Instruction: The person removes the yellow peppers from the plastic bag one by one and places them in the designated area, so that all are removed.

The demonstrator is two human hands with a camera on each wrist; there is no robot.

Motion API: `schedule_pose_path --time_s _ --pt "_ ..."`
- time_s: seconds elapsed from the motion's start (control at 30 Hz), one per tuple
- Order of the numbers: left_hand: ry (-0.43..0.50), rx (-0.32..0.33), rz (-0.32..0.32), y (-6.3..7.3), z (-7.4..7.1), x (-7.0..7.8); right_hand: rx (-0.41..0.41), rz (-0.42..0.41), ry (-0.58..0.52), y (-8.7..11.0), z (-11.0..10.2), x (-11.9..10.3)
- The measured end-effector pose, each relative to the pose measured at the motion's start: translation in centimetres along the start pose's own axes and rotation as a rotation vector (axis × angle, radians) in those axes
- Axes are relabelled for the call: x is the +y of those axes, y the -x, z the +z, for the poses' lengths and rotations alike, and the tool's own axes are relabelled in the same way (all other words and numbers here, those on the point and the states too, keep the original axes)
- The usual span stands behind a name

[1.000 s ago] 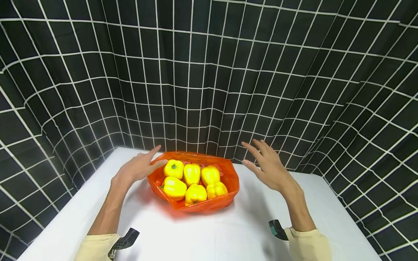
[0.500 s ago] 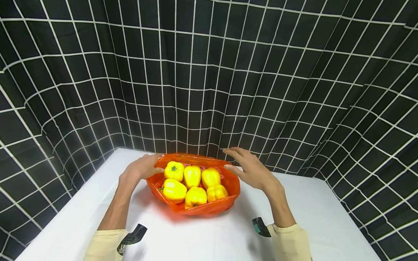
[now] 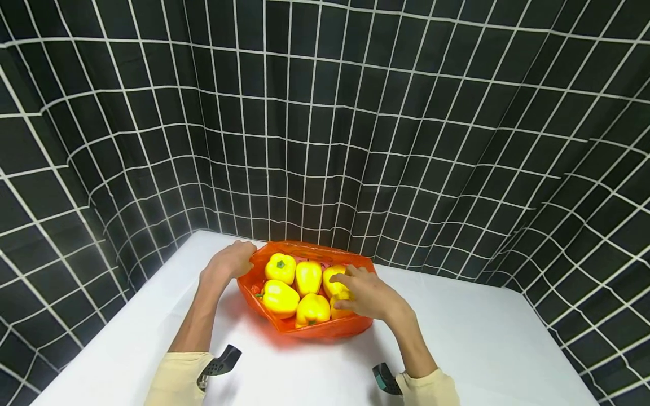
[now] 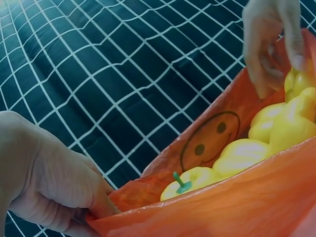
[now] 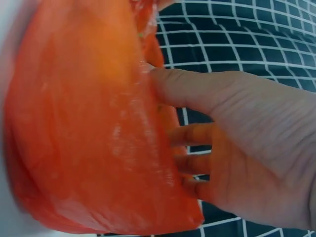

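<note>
An orange-red plastic bag (image 3: 325,331) lies with its mouth spread wide, and several yellow bell peppers (image 3: 307,276) sit inside. At the bag's left end my left hand (image 3: 232,260) pinches the rim; the left wrist view shows its curled fingers at the bag's corner (image 4: 106,222). My right hand (image 3: 370,293) reaches over the right side of the mouth, thumb and fingers apart around the rightmost peppers. In the right wrist view, the bag's side (image 5: 94,128) hides the peppers and partly covers the fingertips.
A white table (image 3: 477,338) bears the bag near its back edge. Black cloth with a white grid (image 3: 325,129) hangs close behind the table and along both sides. A smiley face (image 4: 210,140) is printed on the bag's far wall.
My right hand has come left and down from beside the bag to over the right peppers. My left hand has closed onto the bag's left rim. The view has shifted slightly.
</note>
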State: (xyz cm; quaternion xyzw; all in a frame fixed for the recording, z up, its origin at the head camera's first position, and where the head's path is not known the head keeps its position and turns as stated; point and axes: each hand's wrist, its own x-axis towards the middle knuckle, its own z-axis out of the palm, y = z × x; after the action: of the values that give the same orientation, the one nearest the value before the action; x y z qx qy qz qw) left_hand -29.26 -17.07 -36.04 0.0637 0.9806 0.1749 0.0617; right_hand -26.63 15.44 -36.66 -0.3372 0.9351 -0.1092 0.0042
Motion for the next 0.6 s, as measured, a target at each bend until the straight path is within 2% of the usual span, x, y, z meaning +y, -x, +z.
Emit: schedule_pose_path --time_s 0.23,0.6 --pt "0.003 -0.002 0.014 -0.2 0.3 0.2 -0.114 0.057 0.077 0.3 1.1 -0.2" --pt "0.018 -0.011 0.023 -0.2 -0.3 -0.1 -0.117 0.054 0.091 0.0 0.7 0.2"
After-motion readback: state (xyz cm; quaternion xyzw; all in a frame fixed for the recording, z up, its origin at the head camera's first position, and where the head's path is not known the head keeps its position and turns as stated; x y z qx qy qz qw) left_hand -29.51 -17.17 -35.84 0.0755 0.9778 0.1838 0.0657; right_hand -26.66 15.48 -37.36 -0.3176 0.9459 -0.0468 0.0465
